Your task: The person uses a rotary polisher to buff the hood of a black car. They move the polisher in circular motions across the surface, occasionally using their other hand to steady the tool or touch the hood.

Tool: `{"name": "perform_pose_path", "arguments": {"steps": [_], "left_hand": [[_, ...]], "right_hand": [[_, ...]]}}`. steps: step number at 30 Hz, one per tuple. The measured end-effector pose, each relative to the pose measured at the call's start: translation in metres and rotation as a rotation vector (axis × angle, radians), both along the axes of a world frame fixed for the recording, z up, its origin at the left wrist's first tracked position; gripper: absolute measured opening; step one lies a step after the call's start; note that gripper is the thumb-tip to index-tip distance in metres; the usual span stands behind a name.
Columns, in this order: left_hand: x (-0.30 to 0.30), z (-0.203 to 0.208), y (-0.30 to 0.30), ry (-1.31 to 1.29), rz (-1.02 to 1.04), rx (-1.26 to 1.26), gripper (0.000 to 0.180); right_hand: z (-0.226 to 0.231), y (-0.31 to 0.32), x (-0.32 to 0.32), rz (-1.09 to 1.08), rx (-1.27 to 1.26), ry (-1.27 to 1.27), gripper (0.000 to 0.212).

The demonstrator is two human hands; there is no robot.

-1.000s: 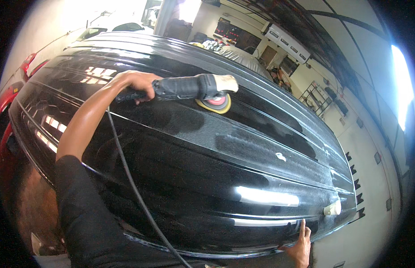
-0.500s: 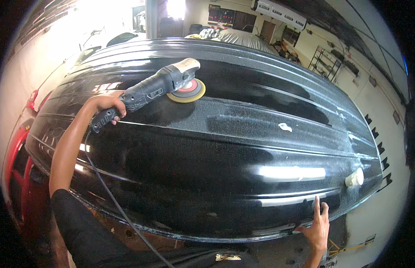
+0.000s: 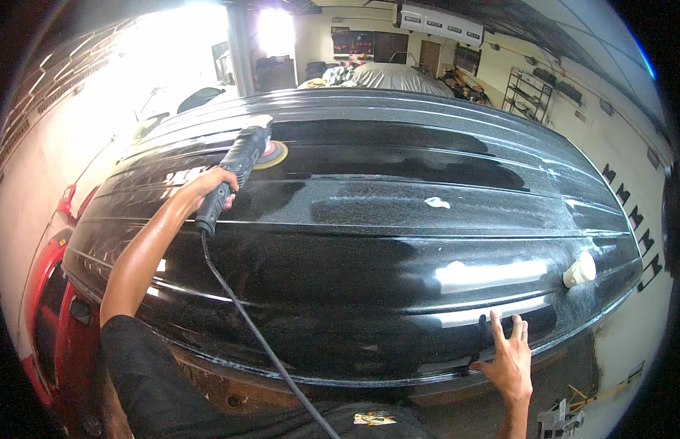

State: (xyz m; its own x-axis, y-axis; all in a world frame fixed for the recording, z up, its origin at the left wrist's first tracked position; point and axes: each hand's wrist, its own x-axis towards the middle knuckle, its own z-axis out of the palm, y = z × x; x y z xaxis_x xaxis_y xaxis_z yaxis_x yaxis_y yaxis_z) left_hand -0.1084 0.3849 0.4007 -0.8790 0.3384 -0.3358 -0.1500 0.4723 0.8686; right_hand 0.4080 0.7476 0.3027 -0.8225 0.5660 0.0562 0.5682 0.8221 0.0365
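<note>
My left hand is wrapped round the rear handle of a black rotary polisher. The polisher's round pad, yellow-rimmed with a red middle, lies against a glossy black ribbed panel that looks like a vehicle roof. From the handle a dark power cord runs down over the near edge towards my body. At the near right edge, my right hand has its fingers spread on the panel and holds nothing. Dull, whitish residue covers bands of the surface; other patches are dark and shiny.
A white cup stands tilted on the panel's right end. A small white blob or scrap lies mid-panel. A red vehicle is on the left. Behind are a covered car and a shelf rack.
The polisher has moved left across the panel and swung to point more away from me. My right hand remains spread at the near edge. The whole view has shifted slightly.
</note>
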Motion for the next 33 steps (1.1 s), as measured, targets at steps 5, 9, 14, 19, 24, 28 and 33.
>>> {"name": "perform_pose_path", "arguments": {"steps": [5,9,14,19,24,28,33], "left_hand": [[0.005,-0.019,0.003,-0.007,0.129,0.18,0.024],[0.01,-0.036,0.015,-0.007,0.092,0.252,0.031],[0.053,-0.035,0.076,0.06,0.081,0.393,0.036],[0.051,-0.058,0.133,0.133,0.02,0.405,0.033],[0.086,-0.073,0.212,0.109,0.086,0.431,0.047],[0.096,-0.075,0.253,0.057,-0.018,0.497,0.077],[0.134,-0.064,0.306,-0.138,-0.182,0.587,0.063]], "right_hand": [[0.05,-0.001,-0.014,0.041,-0.145,-0.195,0.094],[0.104,-0.008,-0.055,0.43,0.097,0.18,0.071],[0.126,-0.028,-0.165,0.78,-0.593,0.407,0.055],[0.074,-0.047,-0.272,0.51,-1.06,0.431,0.075],[0.064,-0.062,-0.305,0.3,-1.586,0.273,0.046],[0.076,-0.029,-0.293,0.324,-1.525,0.304,0.06],[0.073,0.029,-0.293,0.226,-1.352,0.306,0.016]]}}
